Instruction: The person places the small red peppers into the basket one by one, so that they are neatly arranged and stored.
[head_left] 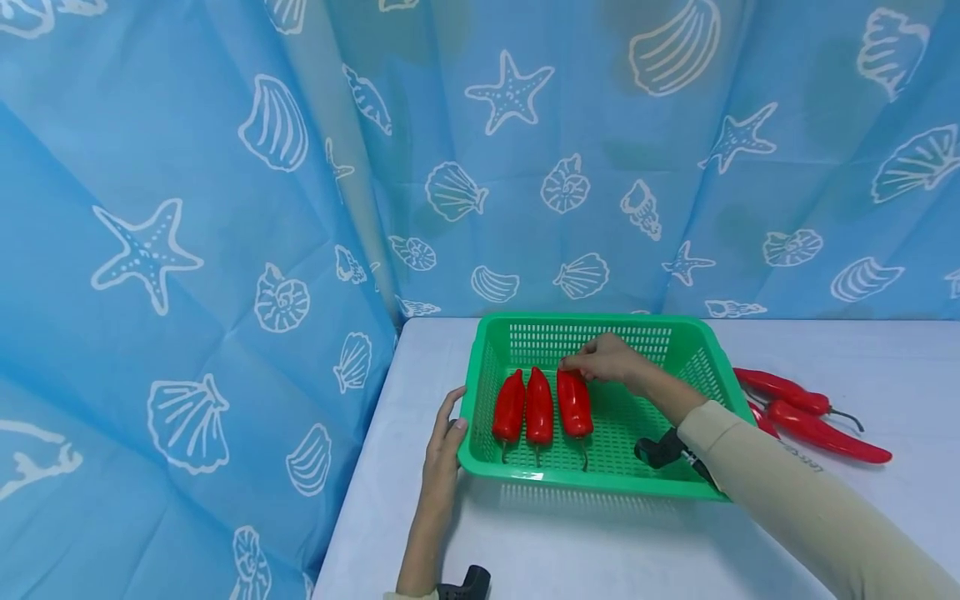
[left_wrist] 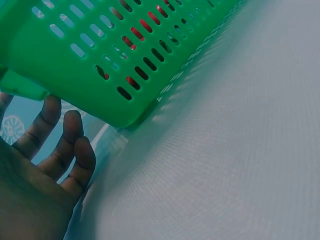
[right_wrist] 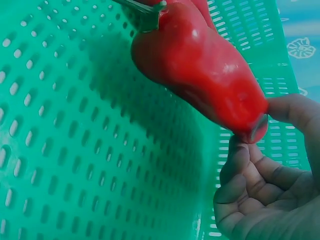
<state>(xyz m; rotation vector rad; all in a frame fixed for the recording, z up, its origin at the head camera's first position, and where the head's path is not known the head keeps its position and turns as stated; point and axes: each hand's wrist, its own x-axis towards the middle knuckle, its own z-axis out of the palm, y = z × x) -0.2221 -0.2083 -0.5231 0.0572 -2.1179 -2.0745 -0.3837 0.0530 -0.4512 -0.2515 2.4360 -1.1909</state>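
A green perforated plastic basket (head_left: pixel 588 484) stands on the white table. My right hand (head_left: pixel 611 364) reaches over its right side and pinches the far, pointed end of a red pepper (head_left: pixel 575 410) between thumb and fingers. In the right wrist view the pepper (right_wrist: pixel 215 70) hangs aslant over the basket floor, stem end away from the hand (right_wrist: pixel 275 187). Two more red peppers, one at the left (head_left: pixel 509 410) and one in the middle (head_left: pixel 539 410), lie parallel, stems toward me. My left hand (head_left: pixel 441 458) has its fingertips at the basket's left rim, fingers loosely bent in the left wrist view.
Several red peppers (head_left: pixel 828 433) lie on the table right of the basket, one partly hidden by it. Blue curtains (head_left: pixel 517 208) with white shell and starfish prints hang behind and at the left. The white tabletop (head_left: pixel 570 542) extends in front of the basket.
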